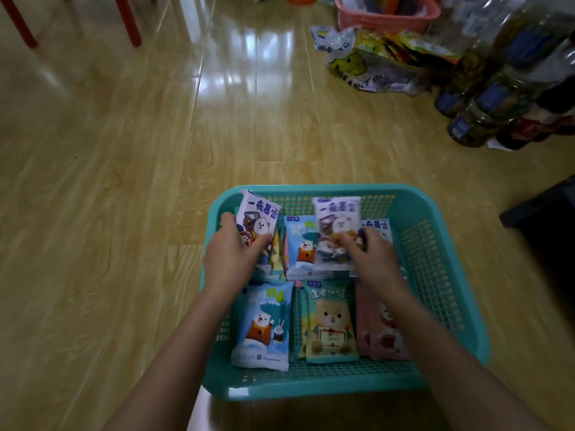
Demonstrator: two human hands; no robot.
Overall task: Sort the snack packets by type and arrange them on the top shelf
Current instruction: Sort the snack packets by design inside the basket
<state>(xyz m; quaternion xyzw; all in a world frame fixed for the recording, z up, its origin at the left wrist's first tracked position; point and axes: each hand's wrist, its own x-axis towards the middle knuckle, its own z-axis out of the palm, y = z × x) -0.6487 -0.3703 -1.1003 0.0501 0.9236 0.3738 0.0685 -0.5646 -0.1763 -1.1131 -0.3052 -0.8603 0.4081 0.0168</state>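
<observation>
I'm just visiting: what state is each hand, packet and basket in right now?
Teal basket: on the floor, holding packets.
Left hand: grips a white packet, tilted, at the basket's far left.
Right hand: pinches a second white packet, lifted over the others.
Blue packet: lying flat, near left.
Green packet: lying flat, middle.
Pink packet: lying flat, partly hidden.

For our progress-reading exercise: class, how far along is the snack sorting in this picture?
Done: nothing visibly; no shelf is in view. In hand: the left hand grips a white-and-purple packet and the right hand holds a matching packet over the teal basket, so pairing by type seems begun. Left: the blue packet, green packet and pink packet lie in the basket, waiting to be grouped and shelved.
</observation>
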